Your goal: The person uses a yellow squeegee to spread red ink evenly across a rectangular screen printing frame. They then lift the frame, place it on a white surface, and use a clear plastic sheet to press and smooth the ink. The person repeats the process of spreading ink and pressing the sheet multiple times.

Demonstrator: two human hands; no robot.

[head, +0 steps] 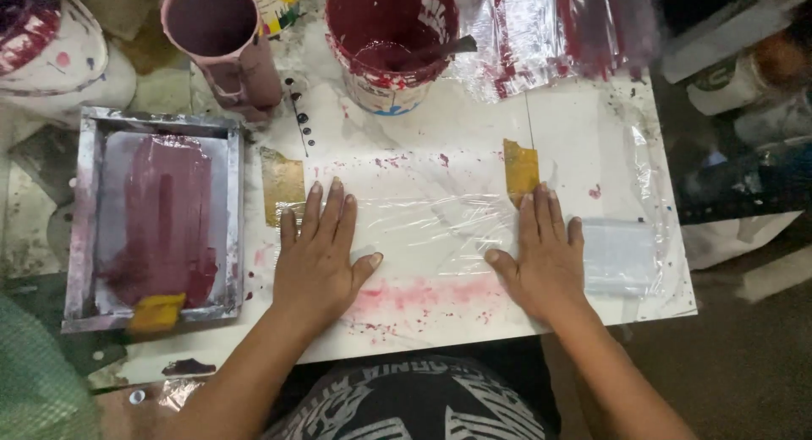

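1. Two hands press flat on a clear film [423, 224] spread over the white desk [592, 136]; both are open, fingers splayed, gripping nothing.
2. The left hand [321, 254] lies at the film's 9 o'clock end, fingertips pointing to 12 o'clock, thumb out toward 3 o'clock.
3. The right hand [545, 258] lies at the 3 o'clock end, fingers also pointing to 12 o'clock, thumb toward 9 o'clock.
4. The film sits mid-desk, its long axis running 9 to 3 o'clock between and under the palms, wrinkled in the middle.
5. A left tape [282, 185] holds the film's 9 o'clock end; a right tape [520, 168] sits just at 12 o'clock of the right fingertips.
6. At 9 o'clock of the left hand is a tray [82, 237] smeared with maroon paint, a yellow scraper [156, 311] at its 6 o'clock edge.
7. At 12 o'clock stand a paint bucket [391, 43] and a pink cup [222, 43].
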